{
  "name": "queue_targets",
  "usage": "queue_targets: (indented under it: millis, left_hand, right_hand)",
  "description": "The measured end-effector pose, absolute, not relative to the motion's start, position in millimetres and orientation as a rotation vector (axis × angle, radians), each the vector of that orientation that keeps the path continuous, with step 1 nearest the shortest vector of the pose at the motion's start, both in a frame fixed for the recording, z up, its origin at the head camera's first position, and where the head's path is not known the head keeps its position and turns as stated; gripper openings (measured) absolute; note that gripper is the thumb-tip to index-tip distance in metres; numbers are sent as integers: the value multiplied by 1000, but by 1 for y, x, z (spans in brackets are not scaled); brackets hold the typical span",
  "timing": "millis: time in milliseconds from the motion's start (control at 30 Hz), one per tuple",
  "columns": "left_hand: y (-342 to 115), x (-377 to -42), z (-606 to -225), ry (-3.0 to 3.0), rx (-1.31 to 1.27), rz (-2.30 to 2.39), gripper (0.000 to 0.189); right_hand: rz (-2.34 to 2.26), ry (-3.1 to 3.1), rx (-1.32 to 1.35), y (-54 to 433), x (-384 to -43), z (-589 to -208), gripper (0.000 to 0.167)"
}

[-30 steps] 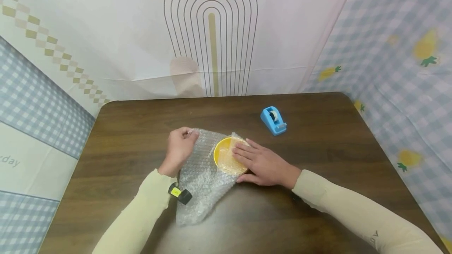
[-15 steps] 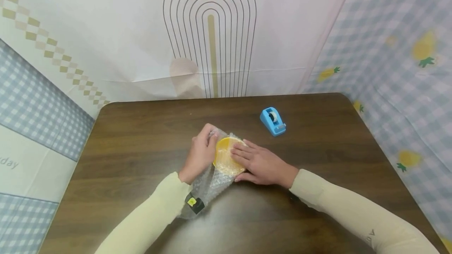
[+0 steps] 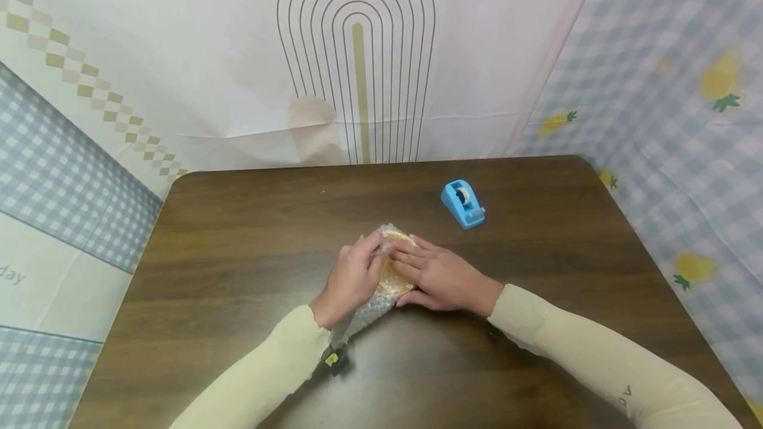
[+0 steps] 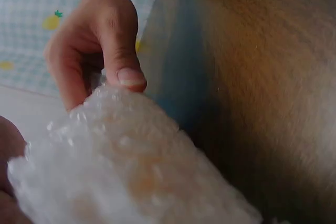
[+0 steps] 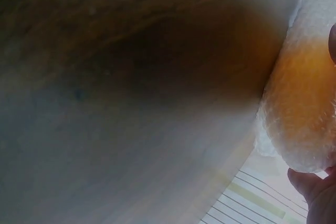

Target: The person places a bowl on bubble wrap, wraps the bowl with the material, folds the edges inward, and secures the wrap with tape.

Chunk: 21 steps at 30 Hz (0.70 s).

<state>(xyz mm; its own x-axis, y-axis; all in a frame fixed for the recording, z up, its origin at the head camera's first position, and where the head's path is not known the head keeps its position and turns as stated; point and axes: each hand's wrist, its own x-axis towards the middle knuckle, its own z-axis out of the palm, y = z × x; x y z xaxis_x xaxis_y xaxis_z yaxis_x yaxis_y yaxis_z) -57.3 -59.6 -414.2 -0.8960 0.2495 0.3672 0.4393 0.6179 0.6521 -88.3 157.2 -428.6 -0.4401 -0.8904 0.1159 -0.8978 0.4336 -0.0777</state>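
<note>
A yellow bowl [image 3: 391,278] lies on the table, now covered by a sheet of bubble wrap [image 3: 368,313]. Its colour shows only dimly through the layers. My left hand [image 3: 350,278] pinches the folded edge of the wrap on top of the bowl. From the other side, my right hand [image 3: 446,277] presses the wrapped bowl with straight fingers, its thumb along the near side. In the left wrist view the right thumb [image 4: 128,74] touches the edge of the bubbly bundle. The right wrist view catches the wrapped side of the bowl at its right edge.
Behind the hands, to the right, a blue tape dispenser [image 3: 463,204] stands on the dark wooden table [image 3: 238,230]. Patterned cloth walls [image 3: 477,51] enclose the table's back and sides. A small black device [image 3: 334,359] sits at the left wrist.
My left hand has carried the wrap's left side rightward and over the bowl, covering its open yellow part. The right hand has stayed in place on the bowl.
</note>
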Motion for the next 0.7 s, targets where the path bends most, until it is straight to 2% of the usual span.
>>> queue_targets:
  millis: [200,400,700]
  left_hand:
    - [-56,-49,-414,-2648,-453,-966,12]
    - [-56,-45,-412,-2596,-421,-1037,13]
    - [-59,-40,-422,-2526,-559,-970,17]
  right_hand:
    - [200,-2604,1619,156,-88,-428,74]
    - [199,-2655,1604,154,-88,-426,74]
    - [259,-2553,1629,153,-90,-429,70]
